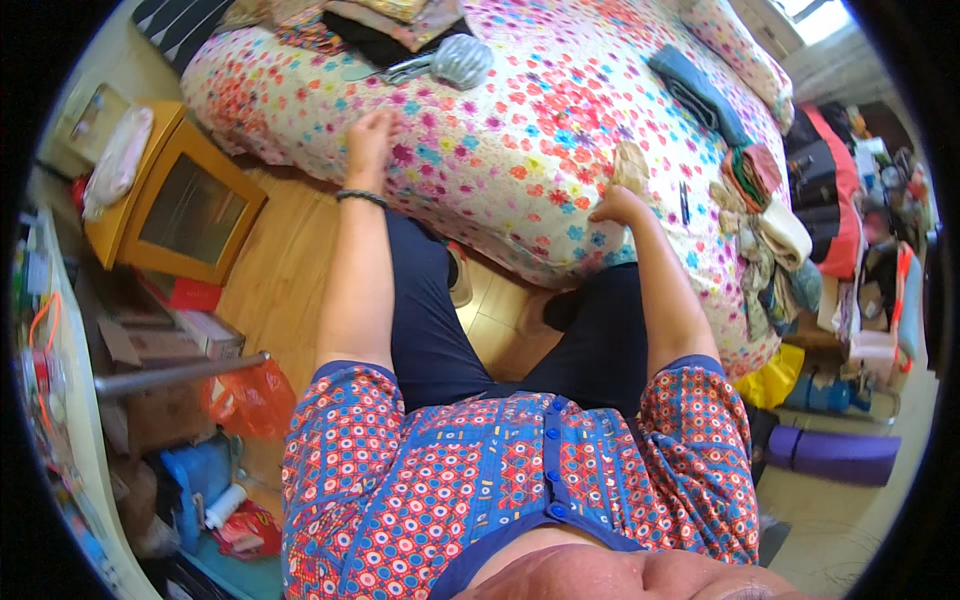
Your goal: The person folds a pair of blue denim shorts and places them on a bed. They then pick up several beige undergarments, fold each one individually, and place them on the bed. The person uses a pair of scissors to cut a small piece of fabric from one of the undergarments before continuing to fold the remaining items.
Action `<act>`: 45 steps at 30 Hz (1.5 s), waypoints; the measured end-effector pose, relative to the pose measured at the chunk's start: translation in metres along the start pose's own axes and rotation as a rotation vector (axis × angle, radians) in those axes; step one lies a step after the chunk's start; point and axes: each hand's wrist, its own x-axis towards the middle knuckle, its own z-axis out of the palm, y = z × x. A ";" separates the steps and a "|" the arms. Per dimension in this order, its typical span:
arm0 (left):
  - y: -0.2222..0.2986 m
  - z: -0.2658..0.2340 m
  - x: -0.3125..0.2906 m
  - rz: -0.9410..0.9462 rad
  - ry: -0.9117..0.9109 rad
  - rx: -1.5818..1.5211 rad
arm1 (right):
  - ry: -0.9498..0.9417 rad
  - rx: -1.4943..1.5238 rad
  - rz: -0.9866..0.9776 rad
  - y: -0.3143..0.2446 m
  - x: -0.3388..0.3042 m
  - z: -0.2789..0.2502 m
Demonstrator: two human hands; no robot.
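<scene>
Beige cloth (630, 165) pinched by right hand (618, 205), lengthwise up bedspread (520, 110).

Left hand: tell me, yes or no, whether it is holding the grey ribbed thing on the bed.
No: the left hand lies flat on the floral bedspread, apart from the grey ribbed thing farther up.

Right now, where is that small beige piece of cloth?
In the head view, the beige cloth lies on the flowered bedspread, right of centre, at the fingertips of the right hand.
</scene>
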 end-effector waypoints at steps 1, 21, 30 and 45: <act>-0.004 0.000 -0.008 0.028 -0.049 0.072 | -0.135 0.043 0.036 -0.005 0.000 -0.010; 0.067 -0.184 -0.182 0.006 0.065 0.157 | 0.227 -0.028 0.128 -0.019 -0.019 0.018; 0.059 -0.310 -0.149 -0.069 0.279 0.100 | 0.164 -0.520 -0.012 -0.148 0.010 -0.005; 0.075 -0.308 -0.106 -0.026 0.285 0.846 | -0.027 0.868 -0.626 -0.782 0.276 0.021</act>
